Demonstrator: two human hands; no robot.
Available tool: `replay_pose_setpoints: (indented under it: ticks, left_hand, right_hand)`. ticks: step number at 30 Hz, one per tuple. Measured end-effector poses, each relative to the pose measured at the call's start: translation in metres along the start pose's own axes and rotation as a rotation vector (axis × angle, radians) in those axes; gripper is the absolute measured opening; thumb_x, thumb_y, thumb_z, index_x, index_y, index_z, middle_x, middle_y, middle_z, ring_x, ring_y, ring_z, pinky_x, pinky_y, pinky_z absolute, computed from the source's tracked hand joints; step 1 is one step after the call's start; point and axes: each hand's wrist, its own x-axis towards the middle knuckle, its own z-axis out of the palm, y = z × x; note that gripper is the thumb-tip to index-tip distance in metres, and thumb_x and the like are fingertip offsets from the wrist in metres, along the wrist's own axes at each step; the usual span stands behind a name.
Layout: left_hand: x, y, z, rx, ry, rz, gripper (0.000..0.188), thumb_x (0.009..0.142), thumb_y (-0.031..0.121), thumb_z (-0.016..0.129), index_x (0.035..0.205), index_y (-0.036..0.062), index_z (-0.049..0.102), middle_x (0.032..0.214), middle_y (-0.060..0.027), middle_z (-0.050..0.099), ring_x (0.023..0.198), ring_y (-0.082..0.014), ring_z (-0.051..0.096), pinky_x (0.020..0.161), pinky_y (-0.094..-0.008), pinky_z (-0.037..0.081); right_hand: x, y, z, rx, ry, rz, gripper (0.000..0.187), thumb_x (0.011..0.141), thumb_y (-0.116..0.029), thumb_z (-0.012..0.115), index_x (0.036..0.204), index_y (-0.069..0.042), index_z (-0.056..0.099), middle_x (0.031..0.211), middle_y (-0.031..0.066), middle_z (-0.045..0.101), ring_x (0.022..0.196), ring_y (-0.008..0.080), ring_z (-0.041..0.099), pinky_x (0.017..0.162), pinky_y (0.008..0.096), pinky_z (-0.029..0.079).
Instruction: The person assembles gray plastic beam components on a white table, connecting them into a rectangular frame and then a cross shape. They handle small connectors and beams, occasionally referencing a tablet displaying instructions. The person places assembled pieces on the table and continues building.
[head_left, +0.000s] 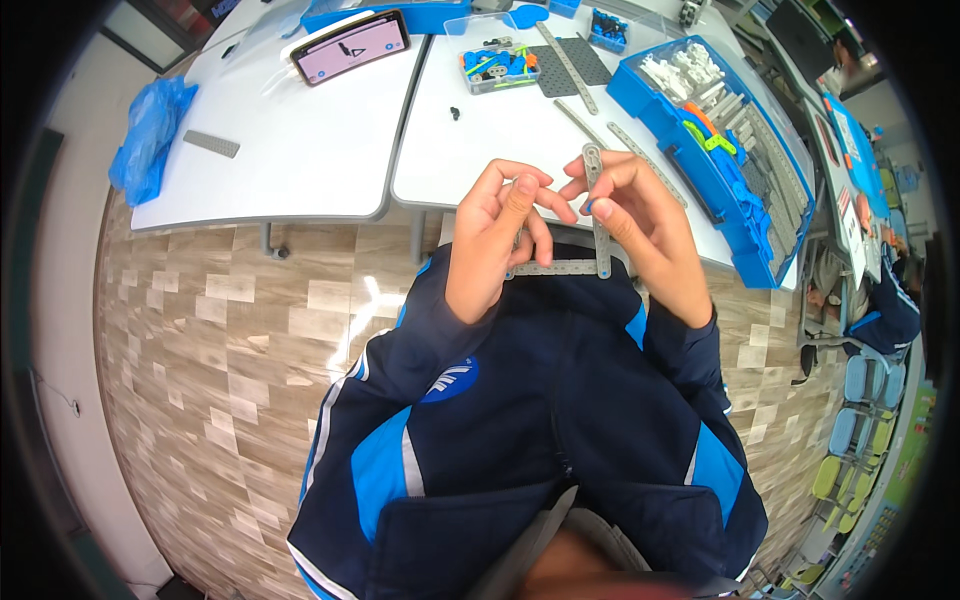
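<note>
Two hands are working on a frame of grey bars (pixel 570 267), which is hanging over the person's lap just in front of the tabletop (pixel 495 160). The right hand (pixel 645 220) is holding the frame's upright bar (pixel 602 245) in a narrow grip, its thumb lying near a small blue peg (pixel 590 206). The left hand (pixel 497 225) is curling its fingers near the left end of the crossbar (pixel 545 268); its own fingers are hiding the grip, so I cannot tell what it is holding. Beyond them, a clear box of parts (pixel 499 68) is standing near a dark plate (pixel 580 62), and a blue tray (pixel 640 108) is holding white pieces (pixel 683 73) and grey strips. On the left tabletop (pixel 300 150), a phone (pixel 350 47) is leaning upright, while a grey plate (pixel 211 144) is lying near a blue bag (pixel 150 140).
</note>
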Motion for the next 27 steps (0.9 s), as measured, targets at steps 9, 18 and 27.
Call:
replay_pose_setpoints:
  ticks: [9, 18, 27]
  left_hand:
    - [0.000, -0.012, 0.017, -0.094, -0.073, 0.046, 0.034, 0.106, 0.017, 0.052, 0.133, -0.0037, 0.055, 0.111, -0.0114, 0.064, 0.092, -0.0123, 0.060, 0.068, -0.0246, 0.043]
    - [-0.003, -0.012, 0.028, 0.066, -0.068, 0.019, 0.038, 0.107, 0.016, 0.051, 0.140, -0.0024, 0.053, 0.105, -0.0108, 0.065, 0.075, -0.0134, 0.062, 0.064, -0.0243, 0.046]
    - [-0.008, -0.010, 0.036, 0.235, -0.013, 0.102, 0.033, 0.106, 0.010, 0.054, 0.137, -0.0019, 0.056, 0.093, -0.0046, 0.065, 0.070, -0.0085, 0.057, 0.063, -0.0226, 0.046]
  right_hand:
    - [-0.029, 0.013, -0.008, 0.048, 0.374, 0.014, 0.012, 0.106, -0.014, 0.054, 0.109, -0.004, 0.052, 0.118, 0.0174, 0.065, 0.088, 0.0158, 0.063, 0.083, 0.0307, 0.050]
    - [-0.037, 0.020, 0.004, -0.292, 0.370, -0.125, 0.009, 0.099, -0.005, 0.063, 0.103, 0.002, 0.060, 0.111, 0.0145, 0.069, 0.087, 0.0168, 0.065, 0.081, 0.0304, 0.053]
    - [-0.040, 0.014, 0.015, -0.111, 0.401, -0.189, 0.008, 0.103, -0.006, 0.058, 0.108, 0.000, 0.056, 0.105, 0.0155, 0.072, 0.097, 0.0193, 0.069, 0.090, 0.0319, 0.054]
